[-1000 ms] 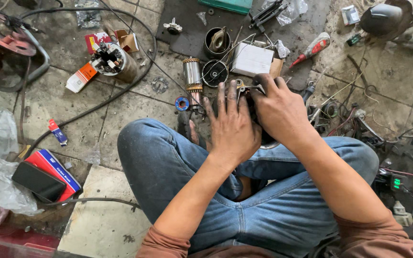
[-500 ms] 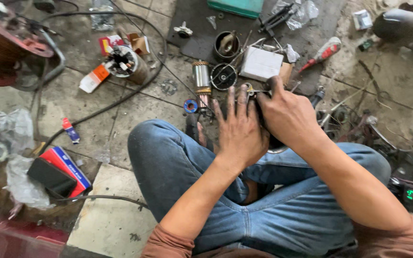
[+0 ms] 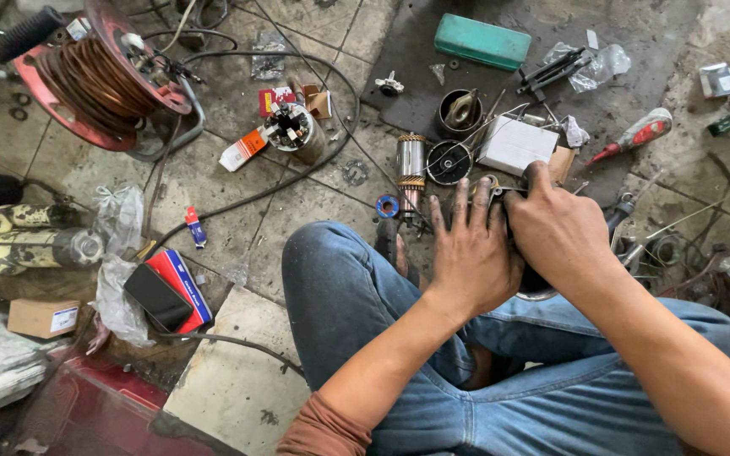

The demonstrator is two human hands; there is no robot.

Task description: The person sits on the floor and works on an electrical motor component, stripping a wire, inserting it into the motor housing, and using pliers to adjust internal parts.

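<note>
I sit cross-legged in blue jeans on a tiled floor. My left hand point(image 3: 471, 253) lies flat, fingers spread, over a dark round motor part point(image 3: 534, 285) resting between my knees. My right hand point(image 3: 561, 230) grips the same part from the right, fingers curled over its top edge. Most of the part is hidden under both hands. Just beyond my fingers lie a copper-wound armature point(image 3: 411, 169), a black round end cap point(image 3: 449, 162) and a small blue ring point(image 3: 388, 206).
A white box point(image 3: 515, 145), a metal cup point(image 3: 460, 110), a teal case point(image 3: 477, 40) and a red-handled screwdriver point(image 3: 635, 135) lie ahead. A red reel of copper wire point(image 3: 99, 80) stands at far left. A black phone on a red-blue box point(image 3: 166, 291) lies near my left knee.
The view has shifted so the floor items sit further right and lower. Both hands stay on the dark part, the right hand now curled further over its top.
</note>
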